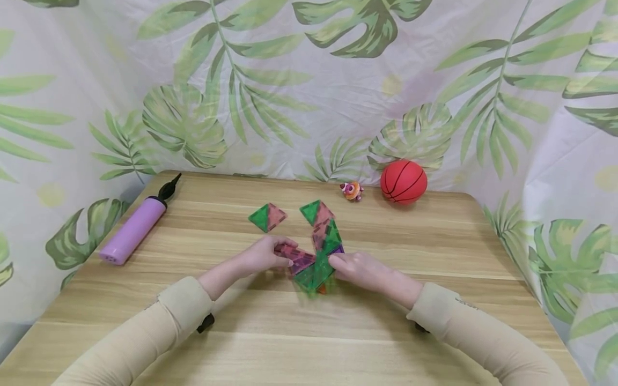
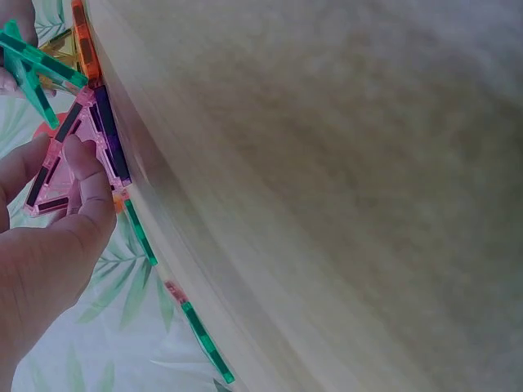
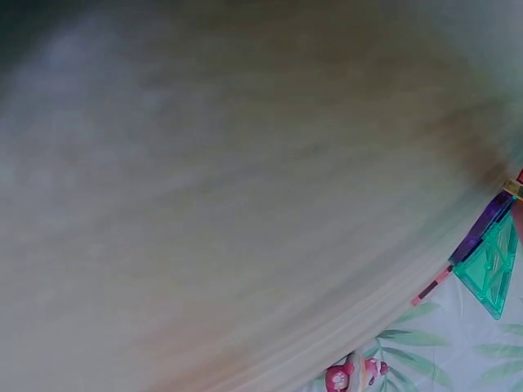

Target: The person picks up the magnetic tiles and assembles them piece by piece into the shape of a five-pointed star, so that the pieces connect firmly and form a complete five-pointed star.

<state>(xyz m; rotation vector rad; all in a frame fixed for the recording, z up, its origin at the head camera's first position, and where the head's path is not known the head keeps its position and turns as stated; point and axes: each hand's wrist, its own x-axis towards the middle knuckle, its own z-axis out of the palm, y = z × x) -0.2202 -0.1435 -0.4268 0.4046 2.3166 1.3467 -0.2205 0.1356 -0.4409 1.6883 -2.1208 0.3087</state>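
My left hand (image 1: 263, 253) pinches a pink translucent magnetic tile (image 2: 91, 139) between thumb and fingers. That tile stands tilted up beside a purple-edged tile (image 2: 112, 135). My right hand (image 1: 359, 271) grips green triangular tiles (image 1: 322, 268) at the near right of the same cluster; the green pieces (image 2: 37, 69) are raised off the table in the left wrist view. An orange tile (image 2: 86, 49) sits beside them. From the cluster, pink and green tiles (image 1: 324, 228) run toward the back. The right wrist view shows a green tile (image 3: 490, 265) on a purple one, with the hand mostly out of frame.
A separate green and pink tile pair (image 1: 267, 217) lies behind my left hand. At the left is a purple hand pump (image 1: 135, 228). A small toy figure (image 1: 352, 191) and a red ball (image 1: 404, 182) stand near the wooden table's (image 1: 289, 343) back edge, before a leaf-print cloth.
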